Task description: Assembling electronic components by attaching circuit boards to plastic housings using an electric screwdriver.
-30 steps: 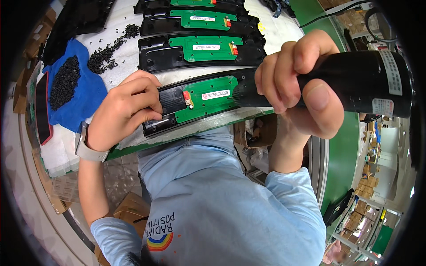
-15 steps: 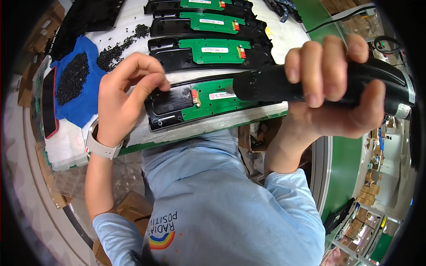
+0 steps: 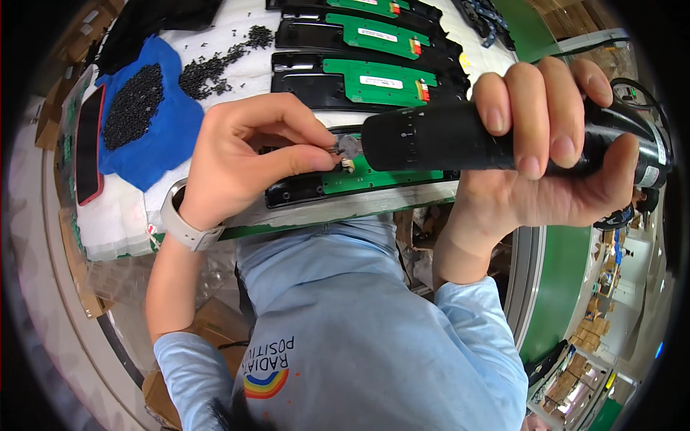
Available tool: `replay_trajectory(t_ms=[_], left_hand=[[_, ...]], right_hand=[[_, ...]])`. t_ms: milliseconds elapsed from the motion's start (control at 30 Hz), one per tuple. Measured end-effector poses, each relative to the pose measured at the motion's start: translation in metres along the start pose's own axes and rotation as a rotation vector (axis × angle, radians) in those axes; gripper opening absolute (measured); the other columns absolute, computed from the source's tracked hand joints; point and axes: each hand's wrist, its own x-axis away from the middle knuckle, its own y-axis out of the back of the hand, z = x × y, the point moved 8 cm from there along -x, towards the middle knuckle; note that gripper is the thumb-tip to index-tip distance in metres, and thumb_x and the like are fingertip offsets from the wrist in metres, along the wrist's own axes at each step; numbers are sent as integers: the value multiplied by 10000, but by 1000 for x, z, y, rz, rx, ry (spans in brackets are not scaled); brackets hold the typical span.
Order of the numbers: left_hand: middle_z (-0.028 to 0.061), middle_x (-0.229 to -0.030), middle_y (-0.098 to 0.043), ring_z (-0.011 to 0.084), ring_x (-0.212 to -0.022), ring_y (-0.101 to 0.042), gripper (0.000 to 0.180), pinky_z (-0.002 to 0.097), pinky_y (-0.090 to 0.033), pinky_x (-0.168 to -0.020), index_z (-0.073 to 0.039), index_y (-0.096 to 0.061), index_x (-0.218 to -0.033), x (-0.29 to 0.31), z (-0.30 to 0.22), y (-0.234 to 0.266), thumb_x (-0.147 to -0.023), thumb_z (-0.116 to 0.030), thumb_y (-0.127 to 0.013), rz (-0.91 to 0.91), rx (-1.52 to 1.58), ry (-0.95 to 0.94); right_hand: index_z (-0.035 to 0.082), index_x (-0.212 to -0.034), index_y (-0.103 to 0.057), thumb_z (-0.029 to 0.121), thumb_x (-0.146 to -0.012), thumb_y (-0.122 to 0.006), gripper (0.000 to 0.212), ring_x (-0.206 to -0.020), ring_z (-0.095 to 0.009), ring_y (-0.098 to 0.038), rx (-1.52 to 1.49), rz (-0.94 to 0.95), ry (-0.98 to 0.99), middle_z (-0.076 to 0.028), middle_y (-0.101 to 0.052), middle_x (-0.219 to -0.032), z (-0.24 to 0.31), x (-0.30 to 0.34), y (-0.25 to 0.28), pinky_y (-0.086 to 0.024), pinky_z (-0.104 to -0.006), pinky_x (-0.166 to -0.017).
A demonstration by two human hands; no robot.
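My right hand [image 3: 550,136] is wrapped round a black electric screwdriver [image 3: 438,136], which lies nearly level with its nose to the left. At that nose is a greyish, see-through tip [image 3: 349,146]. The thumb and forefinger of my left hand [image 3: 251,147] are pinched together right at this tip; whatever is between them is too small to make out. Below both hands, a black plastic panel [image 3: 291,194] with a green circuit board [image 3: 374,179] lies along the table's near edge, partly hidden by my left hand and the screwdriver.
Several more black panels with green boards [image 3: 388,80] lie in a row beyond. To the left, a blue cloth [image 3: 176,118] bears a heap of small black screws [image 3: 134,108], with more screws [image 3: 208,75] strewn beside it. A red-edged phone [image 3: 90,144] lies at the left edge.
My left hand has moved right, from over the panel's left end to the screwdriver's tip. The screwdriver's nose has shifted slightly left. The panels sit a little farther right in the picture.
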Motion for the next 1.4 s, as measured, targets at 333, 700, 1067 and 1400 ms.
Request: replay_trajectory(t_ms=[333,700,1067,1400], left_hand=[[88,-802,-680,151,-759,-679,96,240,-537,-700,49,-654,-834,3,1,1,-760,50,-715,31,-103,-26],[53,-793,-682,110,-748,-660,91,224,-513,-693,34,-661,-813,6,-9,-3,-757,15,-730,50,-157,-145],[115,-809,-700,141,-749,-680,88,224,-522,-685,51,-630,-862,7,-1,-2,-830,-9,-685,53,80,-20],[32,-999,-657,242,-1182,-489,553,471,-269,-1066,-82,-538,-1134,25,-14,-22,-668,-211,-804,37,-752,-361]], right_hand=[[25,-1094,-531,330,-855,-601,393,-614,-147,-499,17,-8,-73,-7,-518,-726,-2,1,-3,-365,-353,-724],[26,-1086,-530,337,-853,-598,394,-609,-146,-496,-71,-66,87,-6,-510,-725,-10,5,-10,-369,-355,-726],[20,-1062,-579,338,-830,-627,396,-602,-145,-498,-108,-94,182,-7,-536,-718,-7,11,-15,-386,-349,-726],[77,-1155,-456,376,-893,-583,417,-575,-125,-500,128,149,-10,11,-491,-710,-25,8,-33,-406,-324,-668]])
